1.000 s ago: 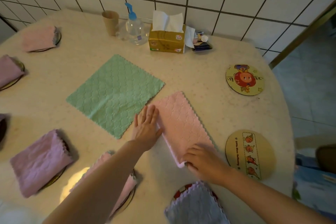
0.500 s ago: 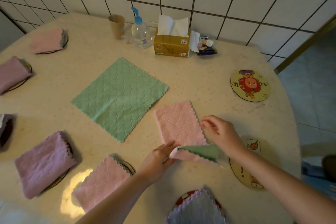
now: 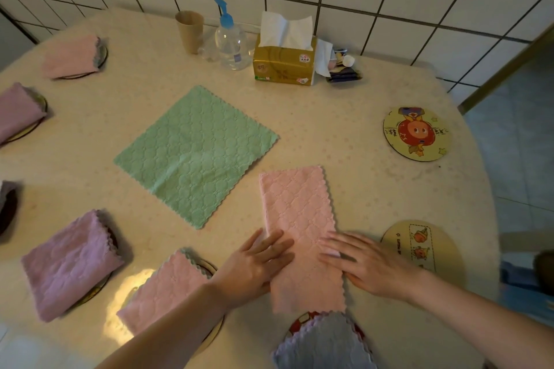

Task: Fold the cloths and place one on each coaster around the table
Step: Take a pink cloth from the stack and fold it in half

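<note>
Both hands, left (image 3: 257,266) and right (image 3: 368,266), are pressing flat, fingers spread, on the half-folded pink cloth (image 3: 299,219); 1 more fold, I'd guess, then the coaster (image 3: 443,252).

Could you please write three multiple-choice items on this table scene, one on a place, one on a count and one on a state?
1. Where does the unfolded green quilted cloth lie?
A. on the round cartoon coaster
B. flat at the middle of the cream table
C. on the gold tissue box

2. How many round coasters lie bare, with no cloth on them?
A. none
B. two
C. five

3. How do the hands meet the pink quilted cloth, folded into a strip?
A. both press flat on it
B. one lifts a corner
C. neither touches it

Answers: 1 B, it lies spread on the tabletop, clear of any coaster. 2 B, the coaster with the red cartoon figure and the yellow coaster with the picture strip carry nothing. 3 A, the left hand and right hand lie with straight fingers on its near end.
</note>
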`<move>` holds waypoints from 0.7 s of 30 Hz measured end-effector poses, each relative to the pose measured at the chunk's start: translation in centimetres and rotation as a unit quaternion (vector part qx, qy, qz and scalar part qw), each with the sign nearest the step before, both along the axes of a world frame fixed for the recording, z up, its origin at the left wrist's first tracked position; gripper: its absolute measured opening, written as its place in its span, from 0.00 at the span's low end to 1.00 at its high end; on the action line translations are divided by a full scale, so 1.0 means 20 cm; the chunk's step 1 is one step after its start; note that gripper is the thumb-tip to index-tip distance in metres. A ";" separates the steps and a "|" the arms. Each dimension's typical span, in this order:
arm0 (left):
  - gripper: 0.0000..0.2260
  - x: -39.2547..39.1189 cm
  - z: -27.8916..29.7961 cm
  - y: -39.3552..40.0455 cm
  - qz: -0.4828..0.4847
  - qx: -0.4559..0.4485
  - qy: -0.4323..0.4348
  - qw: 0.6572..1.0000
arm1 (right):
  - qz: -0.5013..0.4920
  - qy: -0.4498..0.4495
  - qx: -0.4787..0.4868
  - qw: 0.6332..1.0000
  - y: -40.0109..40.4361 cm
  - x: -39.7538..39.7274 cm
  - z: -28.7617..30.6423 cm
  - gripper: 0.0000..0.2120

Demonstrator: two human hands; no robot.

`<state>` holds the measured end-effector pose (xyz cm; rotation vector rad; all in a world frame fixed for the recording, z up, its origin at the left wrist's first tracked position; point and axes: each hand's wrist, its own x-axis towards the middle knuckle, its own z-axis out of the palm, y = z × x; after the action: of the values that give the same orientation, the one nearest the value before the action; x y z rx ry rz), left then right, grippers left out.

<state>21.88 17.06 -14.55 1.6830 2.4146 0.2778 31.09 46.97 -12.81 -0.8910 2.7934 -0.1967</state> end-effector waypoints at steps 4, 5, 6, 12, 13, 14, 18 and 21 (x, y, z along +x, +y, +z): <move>0.27 0.04 0.01 0.02 0.008 -0.039 0.032 0.999 | 0.038 0.031 0.003 0.999 0.02 -0.01 -0.03 0.29; 0.25 0.03 0.01 0.01 0.005 -0.048 0.033 0.998 | 0.043 0.046 -0.004 0.998 0.02 -0.02 -0.04 0.27; 0.23 0.03 0.02 0.01 0.011 -0.046 0.027 0.999 | 0.034 0.055 -0.019 0.998 0.01 -0.02 -0.05 0.23; 0.25 -0.13 0.24 0.18 0.285 0.003 -0.373 0.883 | -0.422 -0.195 -0.453 0.761 -0.12 -0.17 0.08 0.13; 0.29 -0.18 0.26 0.22 0.361 0.031 -0.429 0.827 | -0.475 -0.221 -0.479 0.705 -0.13 -0.22 0.12 0.12; 0.31 -0.23 0.25 0.25 0.424 0.065 -0.464 0.775 | -0.506 -0.242 -0.486 0.670 -0.14 -0.27 0.15 0.16; 0.28 -0.36 0.23 0.29 0.530 0.153 -0.487 0.676 | -0.507 -0.258 -0.449 0.689 -0.15 -0.40 0.19 0.28; 0.18 -0.36 0.25 0.31 0.538 0.205 -0.542 0.612 | -0.518 -0.164 -0.380 0.749 -0.15 -0.48 0.14 0.16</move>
<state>14.66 23.18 -9.63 -0.3192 1.9173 1.5183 21.49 44.02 -10.05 0.7065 2.4566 -1.5274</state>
